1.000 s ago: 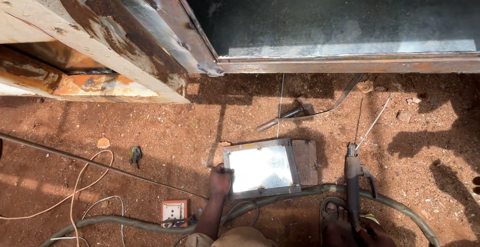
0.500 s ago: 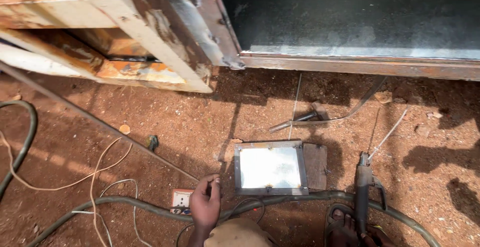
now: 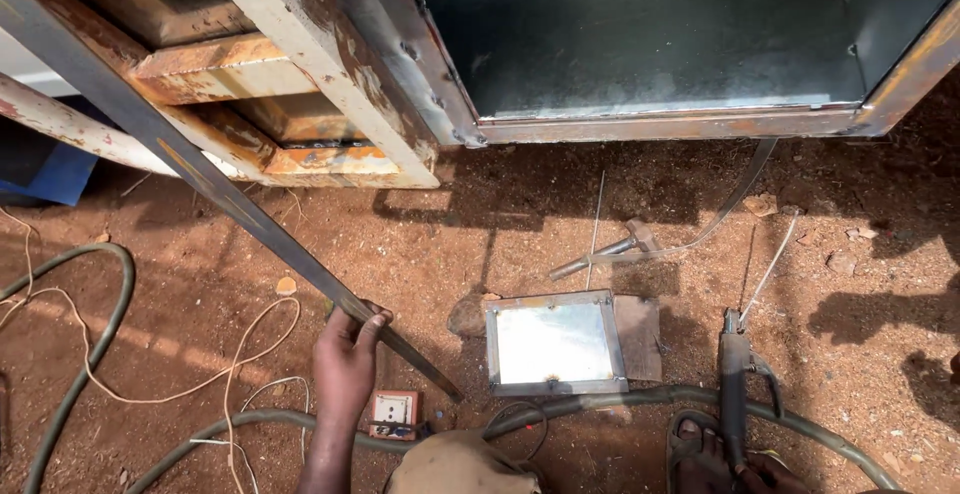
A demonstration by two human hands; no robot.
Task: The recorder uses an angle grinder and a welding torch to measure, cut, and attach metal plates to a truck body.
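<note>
Two hands: both at work low over red dirt ground (image 3: 300,244), seen from the head camera.
Left hand (image 3: 345,359): grip curled around a long flat steel bar (image 3: 200,169), thumb over its top edge near the lower end.
Steel bar: runs slantwise from the upper left corner down to a tip on the ground, just left of a small framed metal panel (image 3: 555,344).
Right hand (image 3: 765,474): at the bottom edge, mostly cut off; grip wrapped on the handle of a welding electrode holder (image 3: 735,379) with a thin rod (image 3: 770,269) pointing up and right.
Framed panel: lies flat on the dirt between the two hands.
Nearby: chipping hammer (image 3: 605,252) above the panel, thick hose (image 3: 640,399) below it, wall socket (image 3: 395,411) beside the left wrist, rusty steel frame (image 3: 330,64) above.
</note>
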